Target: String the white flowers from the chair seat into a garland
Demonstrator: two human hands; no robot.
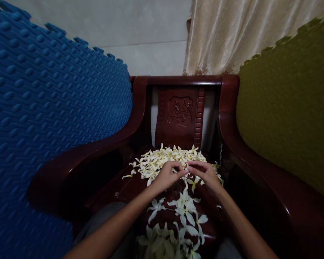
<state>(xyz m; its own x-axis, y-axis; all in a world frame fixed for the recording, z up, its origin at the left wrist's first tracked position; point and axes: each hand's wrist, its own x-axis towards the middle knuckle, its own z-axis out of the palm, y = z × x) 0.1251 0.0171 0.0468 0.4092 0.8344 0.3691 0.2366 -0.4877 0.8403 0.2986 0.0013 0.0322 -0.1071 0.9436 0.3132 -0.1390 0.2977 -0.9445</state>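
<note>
My left hand point(169, 175) and my right hand point(205, 173) meet over the seat of a dark red wooden chair, fingertips almost touching. Each is closed in a pinch around a small white flower point(186, 167), mostly hidden by the fingers. Behind my hands spreads a heap of cream-white flowers point(153, 160) with narrow petals. Closer to me, a trail of larger-looking white flowers point(185, 205) runs down the seat toward my lap. A single flower point(156, 208) lies to the left of that trail. Whether a thread joins the flowers, I cannot tell.
The chair's left armrest point(78, 162) and right armrest point(259, 169) curve around the seat. A carved backrest point(180, 111) stands behind the heap. A blue foam mat point(56, 93) rises at left, an olive-yellow mat point(288, 100) at right. A beige curtain point(226, 36) hangs behind.
</note>
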